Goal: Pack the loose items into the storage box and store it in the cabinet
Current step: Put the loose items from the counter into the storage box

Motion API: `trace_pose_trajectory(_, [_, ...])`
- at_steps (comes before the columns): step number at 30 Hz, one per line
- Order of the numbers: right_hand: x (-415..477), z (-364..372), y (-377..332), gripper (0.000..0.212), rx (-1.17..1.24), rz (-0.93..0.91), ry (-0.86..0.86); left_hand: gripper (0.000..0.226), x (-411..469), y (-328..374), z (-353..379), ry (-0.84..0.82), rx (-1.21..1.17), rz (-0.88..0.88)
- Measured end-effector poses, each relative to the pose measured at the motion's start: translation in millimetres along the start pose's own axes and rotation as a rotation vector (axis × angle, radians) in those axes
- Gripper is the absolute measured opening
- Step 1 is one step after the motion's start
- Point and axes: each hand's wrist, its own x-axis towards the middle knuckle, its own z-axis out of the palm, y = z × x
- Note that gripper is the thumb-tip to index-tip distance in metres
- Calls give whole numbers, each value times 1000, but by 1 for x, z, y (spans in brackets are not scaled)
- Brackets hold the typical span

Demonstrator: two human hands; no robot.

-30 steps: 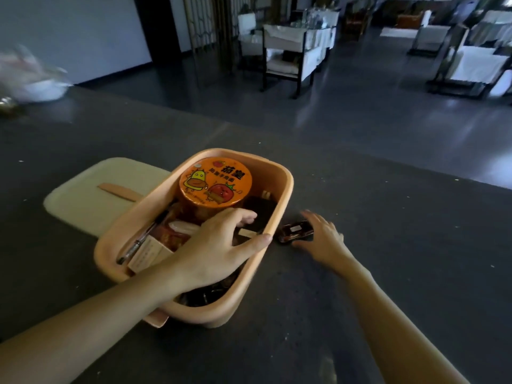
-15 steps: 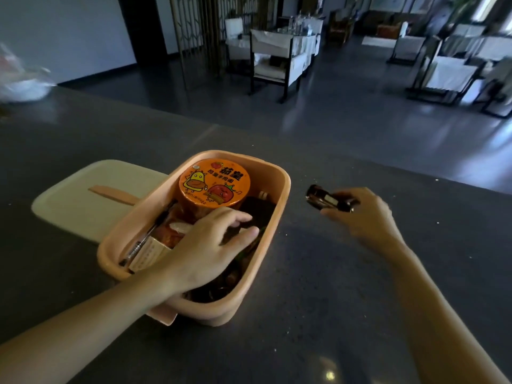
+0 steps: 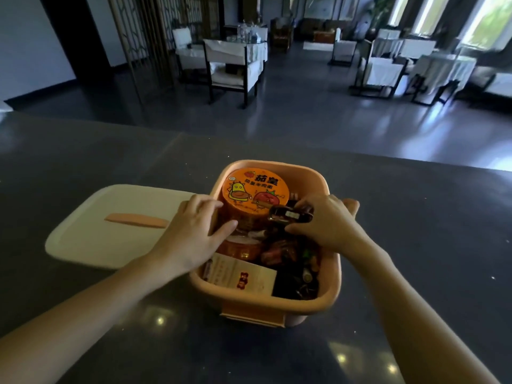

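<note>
The storage box (image 3: 266, 306) is peach-pink, and the lid (image 3: 110, 245) well left of the right hand's (image 3: 327, 225) grip is cream-white with a peach handle strip (image 3: 137, 220). Just beyond that grip the noodle cup (image 3: 256, 191) top is orange with a yellow cow, a red tomato and black characters, and inside the grip is a glossy dark packet (image 3: 289, 214) with a white label.

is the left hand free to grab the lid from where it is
Probably yes: the left hand rests open at the box rim, gripping nothing, and the lid lies bare right beside it.
</note>
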Motion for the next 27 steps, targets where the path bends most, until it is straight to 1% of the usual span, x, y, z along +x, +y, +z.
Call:
trace_pose_trajectory(3, [-2, 8, -3, 39, -2, 33, -80, 74, 1, -2, 3, -41, -49, -11])
trace_pose_trajectory(7, [1, 7, -2, 38, -101, -2, -140, 70, 1, -3, 6, -40, -53, -7])
trace_pose_trajectory(9, [1, 6, 0, 43, -102, -4, -168, 65, 0, -4, 8, -32, -61, -21])
trace_pose_trajectory(10, [1, 5, 1, 48, -90, 12, -163, 63, 1, -4, 8, -29, -61, -23])
trace_pose_trajectory(12, [0, 7, 4, 57, -70, 78, -84, 62, 0, -3, 8, -28, -73, -26])
trace_pose_trajectory(14, [-2, 9, 6, 57, -24, 152, 15, 66, -4, 0, 8, -35, -114, -36])
trace_pose_trajectory(15, [-2, 11, 7, 56, 40, 174, 33, 70, -7, 2, 9, -39, -134, -40])
trace_pose_trajectory(17, [-3, 14, 9, 60, 168, 180, 12, 75, -12, 7, 10, -49, -141, -36])
trace_pose_trajectory(18, [-3, 15, 10, 62, 195, 176, -18, 75, -13, 9, 11, -52, -135, -34])
trace_pose_trajectory(20, [-1, 13, 10, 70, 202, 171, -80, 70, -11, 11, 10, -60, -136, -47])
trace_pose_trajectory(22, [-3, 10, 8, 85, 210, 182, -146, 65, -9, 10, 9, -79, -144, -56])
trace_pose_trajectory(25, [-18, 5, 4, 112, 210, 273, -258, 71, -4, 7, 9, -121, -173, -48])
trace_pose_trajectory(27, [-33, 4, 2, 118, 232, 343, -300, 71, 2, 5, 8, -128, -228, -30])
